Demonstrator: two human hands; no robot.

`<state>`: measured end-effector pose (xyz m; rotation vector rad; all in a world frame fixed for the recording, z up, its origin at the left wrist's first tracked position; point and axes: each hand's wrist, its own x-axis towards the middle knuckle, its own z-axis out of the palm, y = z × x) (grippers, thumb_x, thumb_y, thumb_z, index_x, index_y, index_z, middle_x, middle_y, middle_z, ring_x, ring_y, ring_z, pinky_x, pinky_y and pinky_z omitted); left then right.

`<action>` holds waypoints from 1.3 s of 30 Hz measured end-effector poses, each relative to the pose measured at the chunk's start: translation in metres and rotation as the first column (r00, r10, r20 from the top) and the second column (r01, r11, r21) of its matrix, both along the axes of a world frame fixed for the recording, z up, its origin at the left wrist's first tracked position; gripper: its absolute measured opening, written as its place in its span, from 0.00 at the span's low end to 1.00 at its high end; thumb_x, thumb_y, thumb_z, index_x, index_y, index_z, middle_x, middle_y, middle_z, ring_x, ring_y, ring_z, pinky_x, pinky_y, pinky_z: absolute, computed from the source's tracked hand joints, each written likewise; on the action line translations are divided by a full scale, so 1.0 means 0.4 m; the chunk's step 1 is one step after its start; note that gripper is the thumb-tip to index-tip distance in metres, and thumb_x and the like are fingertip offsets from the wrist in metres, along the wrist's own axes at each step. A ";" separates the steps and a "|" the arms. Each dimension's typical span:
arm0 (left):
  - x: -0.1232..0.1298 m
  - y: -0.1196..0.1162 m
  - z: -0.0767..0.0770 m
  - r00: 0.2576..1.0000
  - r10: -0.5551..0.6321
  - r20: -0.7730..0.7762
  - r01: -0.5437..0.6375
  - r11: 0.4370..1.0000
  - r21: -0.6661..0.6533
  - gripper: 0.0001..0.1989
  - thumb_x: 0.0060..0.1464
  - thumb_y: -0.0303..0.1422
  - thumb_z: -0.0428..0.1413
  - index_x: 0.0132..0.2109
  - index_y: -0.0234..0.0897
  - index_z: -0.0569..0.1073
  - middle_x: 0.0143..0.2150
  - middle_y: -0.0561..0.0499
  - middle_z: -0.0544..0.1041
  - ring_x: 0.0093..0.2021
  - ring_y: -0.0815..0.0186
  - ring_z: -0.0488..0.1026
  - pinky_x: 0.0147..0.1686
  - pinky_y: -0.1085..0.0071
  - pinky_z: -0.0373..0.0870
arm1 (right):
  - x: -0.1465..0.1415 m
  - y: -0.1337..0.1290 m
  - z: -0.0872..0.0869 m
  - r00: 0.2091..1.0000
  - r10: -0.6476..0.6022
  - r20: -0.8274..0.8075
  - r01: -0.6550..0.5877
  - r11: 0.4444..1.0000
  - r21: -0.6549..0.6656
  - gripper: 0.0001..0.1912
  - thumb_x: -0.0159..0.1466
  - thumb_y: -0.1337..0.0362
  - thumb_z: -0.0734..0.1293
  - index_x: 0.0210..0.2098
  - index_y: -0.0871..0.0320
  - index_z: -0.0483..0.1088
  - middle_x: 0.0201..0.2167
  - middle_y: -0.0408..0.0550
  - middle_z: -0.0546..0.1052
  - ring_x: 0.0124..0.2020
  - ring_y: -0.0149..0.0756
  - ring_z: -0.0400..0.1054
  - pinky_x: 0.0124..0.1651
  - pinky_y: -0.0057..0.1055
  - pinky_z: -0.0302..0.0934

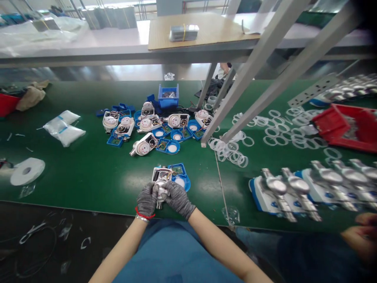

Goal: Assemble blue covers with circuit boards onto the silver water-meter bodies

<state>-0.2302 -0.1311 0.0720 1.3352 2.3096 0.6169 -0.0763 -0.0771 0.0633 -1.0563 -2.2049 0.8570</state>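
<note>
In the head view, an opened white meter (161, 175) lies on the green table just in front of me, a metal pipe fitting pointing my way. My left hand (147, 199), in a grey knit glove with a red band at the wrist, is closed around its left side. My right hand (178, 198), also gloved, grips the round part from the right. The fingers of both hands meet over it and hide much of that part. Joined to the meter on the right is a blue cover (185, 179) holding a circuit board and a white disc.
Several opened meters (143, 147) lie beyond my hands, before a blue bin of screws (168, 97). Clear rings (232, 151) and finished-looking metal-topped meters (277, 186) are on the right, near a co-worker's hand (361, 236). Grey posts (250, 74) slant down to the table. A white roll (27, 171) lies left.
</note>
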 end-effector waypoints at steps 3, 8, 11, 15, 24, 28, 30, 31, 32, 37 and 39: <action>0.010 -0.004 -0.008 0.999 0.006 -0.041 -0.007 1.000 -0.017 0.20 0.63 0.44 0.44 0.49 0.41 0.75 0.46 0.46 0.80 0.45 0.63 0.77 0.50 0.67 0.73 | -0.014 -0.006 -0.023 0.939 -0.334 -0.086 0.312 0.929 -0.197 0.24 0.60 0.60 0.64 0.55 0.64 0.66 0.47 0.57 0.75 0.41 0.39 0.70 0.48 0.36 0.65; 0.023 -0.016 -0.017 0.997 0.029 -0.065 -0.034 0.997 -0.068 0.22 0.64 0.43 0.41 0.53 0.40 0.73 0.48 0.44 0.79 0.46 0.61 0.77 0.50 0.66 0.74 | -0.044 -0.014 -0.051 0.909 -0.408 0.084 0.404 0.816 -0.412 0.14 0.65 0.58 0.60 0.44 0.59 0.71 0.39 0.51 0.77 0.38 0.39 0.71 0.46 0.34 0.64; 0.034 -0.032 -0.015 0.997 0.063 -0.032 -0.066 0.994 -0.089 0.23 0.64 0.43 0.40 0.54 0.39 0.73 0.47 0.44 0.80 0.45 0.61 0.77 0.48 0.67 0.74 | -0.053 -0.022 -0.054 0.916 -0.389 0.102 0.393 0.815 -0.426 0.16 0.67 0.57 0.58 0.45 0.58 0.71 0.41 0.51 0.78 0.41 0.40 0.72 0.47 0.35 0.63; 0.045 -0.043 -0.018 0.995 0.097 0.023 -0.095 0.993 -0.065 0.23 0.64 0.43 0.40 0.54 0.40 0.72 0.47 0.45 0.80 0.44 0.63 0.77 0.45 0.71 0.73 | -0.060 -0.029 -0.052 0.894 -0.438 0.089 0.430 0.789 -0.438 0.17 0.67 0.55 0.58 0.45 0.58 0.71 0.41 0.50 0.78 0.39 0.39 0.72 0.44 0.32 0.62; 0.038 0.005 -0.010 0.983 0.162 -0.091 -0.171 0.979 -0.107 0.22 0.64 0.44 0.40 0.41 0.39 0.75 0.38 0.46 0.80 0.34 0.67 0.75 0.33 0.76 0.63 | -0.089 -0.013 -0.052 0.858 -0.490 0.151 0.508 0.774 -0.379 0.21 0.68 0.51 0.55 0.37 0.59 0.72 0.34 0.50 0.78 0.32 0.35 0.69 0.37 0.28 0.58; 0.042 -0.001 -0.017 0.983 0.175 -0.060 -0.179 0.981 -0.077 0.21 0.64 0.44 0.41 0.42 0.38 0.75 0.37 0.45 0.80 0.33 0.66 0.75 0.34 0.74 0.64 | -0.091 -0.017 -0.051 0.857 -0.478 0.193 0.515 0.784 -0.346 0.19 0.68 0.52 0.57 0.39 0.58 0.72 0.32 0.49 0.78 0.30 0.35 0.68 0.34 0.28 0.56; 0.044 -0.003 -0.021 0.983 0.181 -0.022 -0.182 0.982 -0.044 0.21 0.63 0.44 0.41 0.42 0.39 0.75 0.36 0.45 0.79 0.33 0.65 0.74 0.35 0.73 0.66 | -0.098 -0.020 -0.052 0.857 -0.467 0.218 0.514 0.797 -0.316 0.19 0.68 0.53 0.57 0.39 0.58 0.72 0.33 0.50 0.78 0.30 0.36 0.69 0.34 0.29 0.56; 0.043 -0.003 -0.023 0.983 0.183 -0.009 -0.183 0.983 -0.029 0.21 0.63 0.44 0.41 0.41 0.39 0.75 0.35 0.45 0.79 0.33 0.65 0.74 0.35 0.73 0.66 | -0.102 -0.022 -0.052 0.858 -0.463 0.225 0.513 0.803 -0.304 0.19 0.68 0.53 0.56 0.39 0.58 0.72 0.33 0.50 0.78 0.30 0.36 0.68 0.34 0.29 0.57; 0.042 -0.003 -0.025 0.982 0.187 0.004 -0.187 0.982 -0.018 0.21 0.63 0.44 0.41 0.40 0.39 0.75 0.35 0.46 0.79 0.32 0.65 0.74 0.34 0.73 0.66 | -0.105 -0.023 -0.052 0.859 -0.458 0.229 0.510 0.808 -0.295 0.19 0.69 0.53 0.56 0.39 0.59 0.72 0.33 0.51 0.78 0.30 0.36 0.68 0.35 0.29 0.57; 0.026 -0.013 -0.027 0.970 0.196 0.145 -0.195 0.981 -0.017 0.22 0.63 0.47 0.40 0.41 0.39 0.74 0.38 0.47 0.79 0.35 0.66 0.74 0.36 0.72 0.68 | -0.040 0.012 -0.039 0.881 -0.415 0.227 0.469 0.834 -0.291 0.18 0.67 0.53 0.58 0.40 0.58 0.73 0.32 0.50 0.77 0.30 0.36 0.68 0.36 0.31 0.59; 0.014 -0.012 -0.021 0.969 0.181 0.169 -0.181 0.983 -0.012 0.21 0.63 0.46 0.41 0.44 0.39 0.74 0.41 0.47 0.79 0.38 0.65 0.75 0.40 0.70 0.71 | 0.030 0.055 -0.039 0.841 -0.477 0.257 0.536 0.801 -0.267 0.19 0.65 0.51 0.60 0.43 0.58 0.72 0.34 0.51 0.77 0.32 0.38 0.69 0.40 0.33 0.61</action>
